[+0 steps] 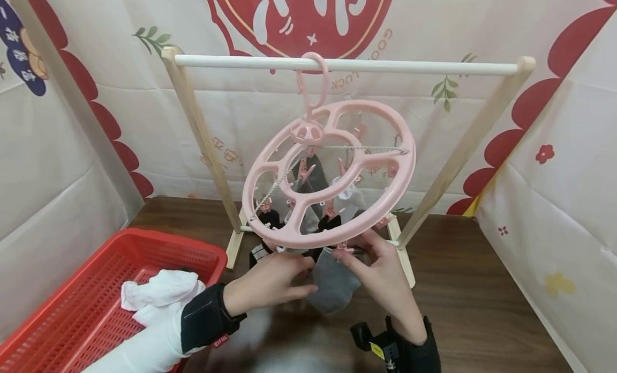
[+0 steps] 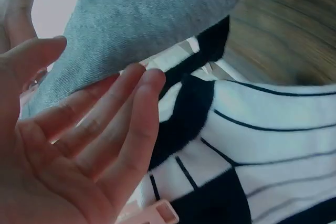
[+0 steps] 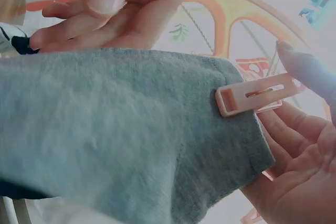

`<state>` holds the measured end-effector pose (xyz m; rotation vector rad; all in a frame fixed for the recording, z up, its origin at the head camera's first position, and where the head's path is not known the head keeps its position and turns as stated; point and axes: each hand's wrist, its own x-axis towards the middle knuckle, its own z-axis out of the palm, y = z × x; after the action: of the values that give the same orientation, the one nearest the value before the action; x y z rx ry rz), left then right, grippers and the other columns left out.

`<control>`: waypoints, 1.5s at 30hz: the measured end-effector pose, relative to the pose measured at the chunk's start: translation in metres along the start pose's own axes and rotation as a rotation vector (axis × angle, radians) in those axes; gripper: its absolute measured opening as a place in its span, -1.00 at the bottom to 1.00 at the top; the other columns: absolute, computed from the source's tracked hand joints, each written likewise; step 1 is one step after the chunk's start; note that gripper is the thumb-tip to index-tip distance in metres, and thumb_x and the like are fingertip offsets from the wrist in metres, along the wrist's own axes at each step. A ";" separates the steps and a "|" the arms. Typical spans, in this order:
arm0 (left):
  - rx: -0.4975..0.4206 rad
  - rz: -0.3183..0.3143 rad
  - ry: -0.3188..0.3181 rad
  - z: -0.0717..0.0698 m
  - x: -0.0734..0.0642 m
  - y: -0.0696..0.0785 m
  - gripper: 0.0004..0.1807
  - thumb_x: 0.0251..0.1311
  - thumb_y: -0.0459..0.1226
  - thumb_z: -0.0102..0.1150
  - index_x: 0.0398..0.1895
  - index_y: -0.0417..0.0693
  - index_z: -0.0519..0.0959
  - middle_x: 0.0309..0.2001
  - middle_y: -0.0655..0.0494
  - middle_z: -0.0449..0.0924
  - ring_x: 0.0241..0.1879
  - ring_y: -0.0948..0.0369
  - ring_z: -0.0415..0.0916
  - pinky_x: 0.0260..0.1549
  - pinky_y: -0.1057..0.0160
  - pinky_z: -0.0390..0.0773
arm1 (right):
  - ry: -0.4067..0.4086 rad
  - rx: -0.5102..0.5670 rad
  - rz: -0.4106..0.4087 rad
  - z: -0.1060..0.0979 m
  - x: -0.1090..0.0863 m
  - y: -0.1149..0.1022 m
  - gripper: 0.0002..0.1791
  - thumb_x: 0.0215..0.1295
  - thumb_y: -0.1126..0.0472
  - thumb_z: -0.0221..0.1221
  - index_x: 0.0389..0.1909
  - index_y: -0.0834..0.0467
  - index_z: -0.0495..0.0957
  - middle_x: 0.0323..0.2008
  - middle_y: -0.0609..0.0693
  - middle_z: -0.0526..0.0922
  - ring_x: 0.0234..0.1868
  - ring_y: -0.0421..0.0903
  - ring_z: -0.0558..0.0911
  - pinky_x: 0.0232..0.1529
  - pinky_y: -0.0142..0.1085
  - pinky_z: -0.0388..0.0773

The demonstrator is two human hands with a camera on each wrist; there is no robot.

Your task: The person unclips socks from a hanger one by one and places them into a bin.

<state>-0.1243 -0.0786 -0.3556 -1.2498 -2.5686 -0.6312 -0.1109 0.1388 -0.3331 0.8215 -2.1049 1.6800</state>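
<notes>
A grey sock (image 1: pixel 333 282) hangs at the near rim of the pink round drying hanger (image 1: pixel 381 215). In the right wrist view a pink clothes peg (image 3: pixel 249 96) bites the sock's cuff. My right hand (image 1: pixel 381 268) pinches the handle end of that peg, thumb on one side and fingers behind. My left hand (image 1: pixel 272 279) is beside the sock, fingers extended and thumb apart; in the left wrist view its fingertips lie at the sock's edge. A black-and-white striped sock (image 2: pixel 262 129) hangs close by these fingers.
The hanger's hook hangs on the white bar (image 1: pixel 414 67) of a wooden rack (image 1: pixel 467 148). Several other socks (image 1: pixel 315 174) hang from pegs under the ring. A red basket (image 1: pixel 72 287) at left holds white cloth items (image 1: pixel 164 290). Printed fabric (image 1: pixel 544 201) encloses the brown table (image 1: pixel 482 308).
</notes>
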 end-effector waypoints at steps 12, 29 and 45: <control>0.014 0.018 0.211 0.018 0.020 0.002 -0.62 0.03 -0.22 0.43 -0.10 -0.15 0.58 -0.46 0.19 0.47 -0.41 0.27 0.41 -0.36 0.28 0.41 | 0.009 -0.079 -0.011 0.004 0.003 0.003 -0.64 0.08 0.45 0.34 -0.08 0.16 0.60 -0.20 -0.06 0.67 -0.18 -0.12 0.65 -0.16 -0.27 0.54; 0.221 0.020 0.207 0.018 0.017 0.004 -0.77 0.04 -0.31 0.39 -0.28 -0.15 0.55 -0.56 0.14 0.48 -0.53 0.21 0.52 -0.56 0.26 0.47 | 0.112 -0.103 -0.079 0.007 0.003 0.007 -0.66 0.04 0.49 0.35 -0.13 0.19 0.63 -0.32 0.01 0.73 -0.31 -0.15 0.71 -0.33 -0.39 0.53; 0.186 -0.021 0.159 0.010 0.011 0.009 -0.82 0.09 -0.33 0.34 -0.50 -0.05 0.49 -0.61 0.17 0.38 -0.59 0.19 0.44 -0.68 0.25 0.37 | 0.128 -0.035 -0.077 -0.014 0.004 0.011 -0.73 0.13 0.53 0.26 -0.13 0.34 0.54 -0.37 0.10 0.70 -0.43 -0.09 0.69 -0.35 -0.33 0.56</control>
<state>-0.1237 -0.0612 -0.3581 -1.0689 -2.4485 -0.4623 -0.1221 0.1533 -0.3361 0.7544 -1.9858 1.6078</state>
